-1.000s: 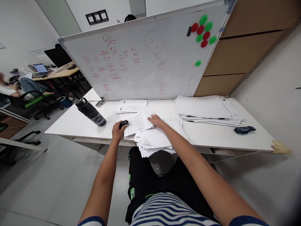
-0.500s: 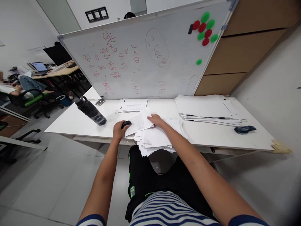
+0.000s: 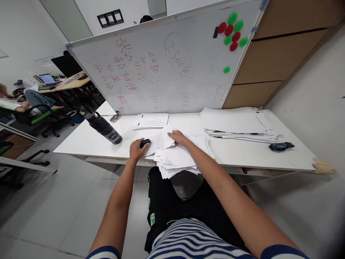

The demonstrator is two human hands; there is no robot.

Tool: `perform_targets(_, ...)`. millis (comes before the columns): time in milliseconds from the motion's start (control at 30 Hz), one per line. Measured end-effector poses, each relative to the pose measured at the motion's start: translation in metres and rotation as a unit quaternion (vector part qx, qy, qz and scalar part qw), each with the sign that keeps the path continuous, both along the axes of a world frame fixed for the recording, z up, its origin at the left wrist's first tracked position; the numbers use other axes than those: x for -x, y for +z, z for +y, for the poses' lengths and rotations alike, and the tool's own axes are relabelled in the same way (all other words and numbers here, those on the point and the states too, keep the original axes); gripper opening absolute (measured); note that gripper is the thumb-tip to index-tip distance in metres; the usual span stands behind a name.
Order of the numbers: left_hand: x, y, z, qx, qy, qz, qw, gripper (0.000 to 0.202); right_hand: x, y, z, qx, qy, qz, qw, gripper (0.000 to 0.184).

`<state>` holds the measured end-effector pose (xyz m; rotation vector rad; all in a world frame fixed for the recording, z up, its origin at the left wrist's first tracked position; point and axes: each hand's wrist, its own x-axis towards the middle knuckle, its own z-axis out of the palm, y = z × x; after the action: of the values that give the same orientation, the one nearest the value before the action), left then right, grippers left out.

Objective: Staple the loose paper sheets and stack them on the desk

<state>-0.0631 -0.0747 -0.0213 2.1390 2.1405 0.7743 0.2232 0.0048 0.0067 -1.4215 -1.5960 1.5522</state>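
My left hand (image 3: 137, 150) is closed around a small black object (image 3: 145, 142) at the left edge of a printed sheet (image 3: 159, 141); I cannot tell what the object is. That sheet lies on top of a fanned stack of white papers (image 3: 176, 162) that overhangs the near edge of the white table (image 3: 88, 140). My right hand (image 3: 178, 137) rests on the right side of the same sheet, fingers curled on the paper.
A dark water bottle (image 3: 104, 128) lies left of my hands. More paper piles sit at the back centre (image 3: 152, 121) and right (image 3: 237, 126), with a dark object (image 3: 281, 146) near the right end. A whiteboard (image 3: 167, 68) leans behind the table. A person (image 3: 16, 104) sits far left.
My left hand with the black object has crept slightly right along the sheet's edge. The right hand stays on the paper.
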Motion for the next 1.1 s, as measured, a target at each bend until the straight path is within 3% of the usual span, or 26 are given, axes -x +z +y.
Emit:
perform_targets(167, -0.005, 0.007, 0.008, 0.038, 0.057, -0.049, 0.996, 0.055, 0.001, -0.001, 0.0, -0.001, -0.005, 0.003, 1.0, 0.029)
perform_targets(333, -0.01, 0.016, 0.037, 0.074, 0.144, -0.08, 0.984, 0.055, 0.001, 0.008, -0.005, -0.008, 0.001, -0.003, 1.0, 0.029)
perform_targets(533, -0.019, 0.028, 0.075, 0.043, 0.102, -0.053, 0.992, 0.05, -0.001, 0.017, -0.009, -0.017, 0.004, -0.006, 1.0, 0.034)
perform_targets(700, -0.023, 0.021, 0.092, 0.095, 0.122, -0.018, 0.988, 0.046, -0.002, 0.015, -0.008, -0.02, 0.0, -0.009, 1.0, 0.037)
perform_targets(867, -0.024, 0.01, 0.094, 0.1, 0.134, -0.004, 0.986, 0.039, -0.002, 0.01, -0.005, -0.031, 0.005, -0.014, 0.999, 0.034)
perform_targets(1100, -0.034, 0.013, 0.086, 0.135, 0.133, 0.071, 0.979, 0.048, -0.004, 0.012, -0.009, -0.048, 0.014, -0.022, 0.998, 0.032)
